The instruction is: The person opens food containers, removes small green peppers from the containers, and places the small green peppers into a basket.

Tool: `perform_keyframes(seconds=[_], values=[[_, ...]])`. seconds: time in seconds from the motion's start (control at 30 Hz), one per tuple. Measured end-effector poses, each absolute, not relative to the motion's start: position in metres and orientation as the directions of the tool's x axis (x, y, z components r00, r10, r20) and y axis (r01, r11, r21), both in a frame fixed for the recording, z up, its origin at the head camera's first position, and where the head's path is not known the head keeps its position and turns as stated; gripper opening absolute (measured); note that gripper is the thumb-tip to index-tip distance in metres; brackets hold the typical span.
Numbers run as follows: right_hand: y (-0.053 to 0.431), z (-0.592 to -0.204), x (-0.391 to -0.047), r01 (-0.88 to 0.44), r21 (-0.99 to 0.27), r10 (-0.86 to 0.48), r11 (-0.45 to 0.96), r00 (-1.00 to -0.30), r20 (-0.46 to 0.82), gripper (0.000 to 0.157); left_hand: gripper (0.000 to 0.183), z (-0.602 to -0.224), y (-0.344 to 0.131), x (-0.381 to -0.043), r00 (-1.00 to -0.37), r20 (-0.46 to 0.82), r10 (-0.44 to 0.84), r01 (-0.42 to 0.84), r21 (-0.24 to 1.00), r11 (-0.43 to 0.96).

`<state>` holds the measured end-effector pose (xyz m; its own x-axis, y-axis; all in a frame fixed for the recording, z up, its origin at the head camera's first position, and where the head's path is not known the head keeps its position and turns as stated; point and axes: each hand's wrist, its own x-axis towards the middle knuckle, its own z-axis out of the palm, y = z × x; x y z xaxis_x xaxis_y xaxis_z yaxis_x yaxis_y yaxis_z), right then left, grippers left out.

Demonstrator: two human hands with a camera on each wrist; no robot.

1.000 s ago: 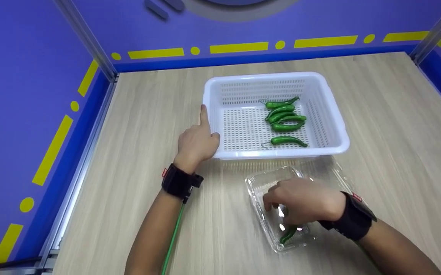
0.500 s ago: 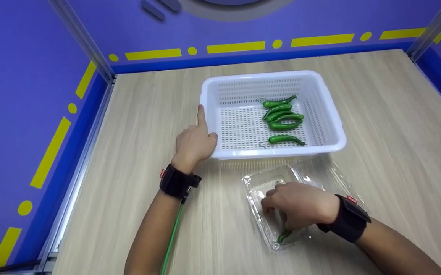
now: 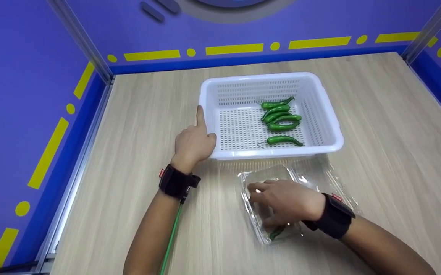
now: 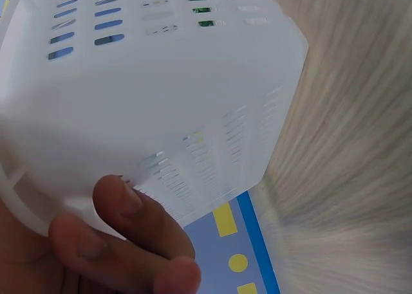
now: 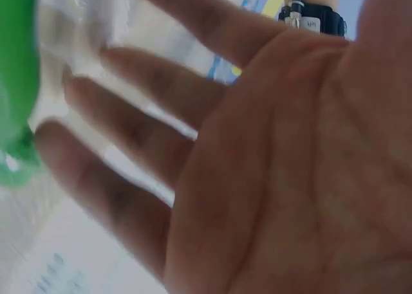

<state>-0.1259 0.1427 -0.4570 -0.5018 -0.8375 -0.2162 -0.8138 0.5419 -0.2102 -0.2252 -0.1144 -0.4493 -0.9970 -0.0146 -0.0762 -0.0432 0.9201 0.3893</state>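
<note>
My left hand (image 3: 194, 142) holds the left rim of a white plastic basket (image 3: 273, 153), its index finger stretched along the edge. In the left wrist view, other fingers (image 4: 138, 210) curl beneath the rim by the outer wall. My right hand (image 3: 291, 200) reaches over a clear plastic clamshell box (image 3: 251, 218), fingers spread and down inside it. Under that hand lies a green chili pepper (image 3: 277, 232), partly hidden. The right wrist view shows the palm and extended fingers, with blurred green pepper (image 5: 16, 82) past the fingertips.
Several green chili peppers (image 3: 284, 140) lie in the right half of the basket. The clamshell's open lid (image 3: 319, 172) extends to the right, behind the right wrist. Blue panels (image 3: 220, 30) with yellow marks wall off the wooden table (image 3: 147, 114) at the back and sides.
My right hand has shifted left over the clamshell box and its fingers have spread. The box's near end has slid slightly left. My left hand keeps its hold on the basket.
</note>
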Motion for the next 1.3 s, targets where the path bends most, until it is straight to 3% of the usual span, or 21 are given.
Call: perform_keyframes(seconds=[0.27, 0.53, 0.8, 1.03, 1.3], values=[[0.138, -0.450, -0.131, -0.770, -0.244, -0.806, 0.590, -0.539, -0.246, 0.069, 0.088, -0.449, -0.115, -0.225, -0.997, -0.071, -0.008, -0.036, 0.392, 0.919], [0.154, -0.433, -0.130, -0.796, -0.225, -0.827, 0.562, -0.535, -0.173, 0.057, 0.089, -0.446, -0.114, -0.225, -0.997, -0.081, -0.007, -0.039, 0.393, 0.919], [0.150, -0.439, -0.123, -0.855, -0.196, -0.877, 0.481, -0.462, -0.135, 0.036, 0.088, -0.449, -0.115, -0.224, -0.997, -0.071, -0.012, -0.039, 0.388, 0.921], [0.144, -0.455, -0.124, -0.847, -0.197, -0.870, 0.493, -0.479, -0.116, 0.035, 0.088, -0.449, -0.115, -0.225, -0.997, -0.070, -0.015, -0.040, 0.372, 0.928], [0.143, -0.460, -0.124, -0.859, -0.110, -0.866, 0.500, -0.495, -0.068, 0.026, 0.088, -0.449, -0.115, -0.224, -0.998, -0.064, -0.007, -0.031, 0.388, 0.921]])
